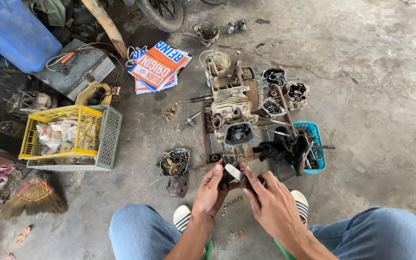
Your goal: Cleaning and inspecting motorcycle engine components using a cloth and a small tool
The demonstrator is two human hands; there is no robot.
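Oily concrete floor [371, 96]: both hands, left [211, 192] and right [273, 204], grip a small engine part [233, 172] beside the stripped engine [234, 103] and yellow crate [61, 132].

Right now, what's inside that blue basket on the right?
The blue basket holds a black rag draped over its near rim and metal tools with handles poking out. Whatever lies beneath the rag and tools is covered.

Both hands cover most of the small dark engine part [230, 174]; the tyre [162, 13] and blue drum [15, 31] run off the top edge.
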